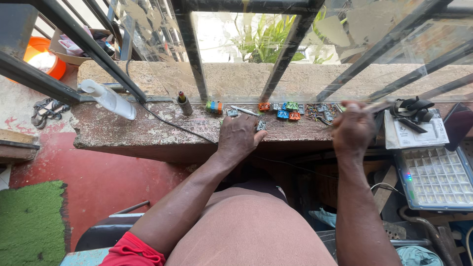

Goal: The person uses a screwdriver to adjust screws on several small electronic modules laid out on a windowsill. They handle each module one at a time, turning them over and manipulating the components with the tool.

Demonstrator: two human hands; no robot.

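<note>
Head view: left hand (240, 134) rests on the ledge (148, 129), fingers pinching a small grey part (261, 126) near its edge. Right hand (353, 129) grips a thin tool (375, 105) beside coloured connectors (288, 111).

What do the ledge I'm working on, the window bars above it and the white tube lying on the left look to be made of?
The long weathered ledge looks like concrete or plaster: rough, with pale flaking paint and reddish patches. The dark slanted window bars seem painted metal: thin, straight, dull black. The white cylindrical tube looks like smooth plastic with a slight sheen. The left hand rests on the ledge by a small grey component.
</note>
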